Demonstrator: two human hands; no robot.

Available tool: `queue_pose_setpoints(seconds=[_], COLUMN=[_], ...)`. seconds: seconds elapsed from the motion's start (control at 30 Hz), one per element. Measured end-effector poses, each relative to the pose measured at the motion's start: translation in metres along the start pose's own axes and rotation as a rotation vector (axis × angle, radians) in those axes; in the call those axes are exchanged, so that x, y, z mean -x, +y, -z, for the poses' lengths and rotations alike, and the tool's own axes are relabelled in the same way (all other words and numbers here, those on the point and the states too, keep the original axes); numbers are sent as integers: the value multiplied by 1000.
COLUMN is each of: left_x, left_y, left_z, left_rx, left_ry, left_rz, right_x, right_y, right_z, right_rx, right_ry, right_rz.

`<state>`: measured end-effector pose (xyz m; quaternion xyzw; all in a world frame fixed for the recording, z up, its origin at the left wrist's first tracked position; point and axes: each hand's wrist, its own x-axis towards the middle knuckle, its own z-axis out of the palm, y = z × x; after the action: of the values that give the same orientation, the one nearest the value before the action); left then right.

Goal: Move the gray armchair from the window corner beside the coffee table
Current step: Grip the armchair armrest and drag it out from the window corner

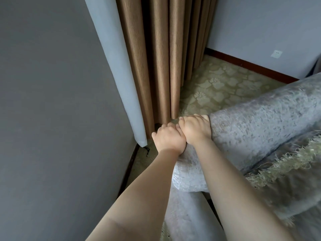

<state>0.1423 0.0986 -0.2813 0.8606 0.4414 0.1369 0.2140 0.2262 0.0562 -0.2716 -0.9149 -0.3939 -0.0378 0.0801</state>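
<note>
The gray armchair [257, 119], covered in crushed velvet, fills the right and lower right of the head view, close to the curtained corner. Both my hands sit side by side on the corner of its backrest. My left hand [169, 139] grips the edge with its fingers curled over the far side. My right hand [194, 128] touches the left one and grips the same edge, fingers wrapped over the top. A fringed gray throw [281, 173] lies on the chair at the right. The coffee table is out of view.
Brown curtains [161, 58] hang just beyond my hands, with a pale panel [121, 75] to their left. A gray wall [52, 119] stands close on the left. Patterned carpet [225, 84] runs to the far wall, which has a dark baseboard and a white socket [276, 53].
</note>
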Motion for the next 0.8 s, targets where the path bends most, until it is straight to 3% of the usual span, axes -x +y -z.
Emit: queue_pose_setpoints(seconds=[0.5,0.63,0.8], left_x=[-16,-11,8], left_y=[-3,-1,5], left_z=[-9,-4,8], left_rx=[-40,-8,37], left_ry=[58,74,-27], left_rz=[-17,-16,16], right_x=[-14,-11,6], right_y=[-2,-2,4], right_z=[-9,-4,10], right_rx=[-36,11,7], right_ry=[69,34,-113], right_rz=[-45,4,108])
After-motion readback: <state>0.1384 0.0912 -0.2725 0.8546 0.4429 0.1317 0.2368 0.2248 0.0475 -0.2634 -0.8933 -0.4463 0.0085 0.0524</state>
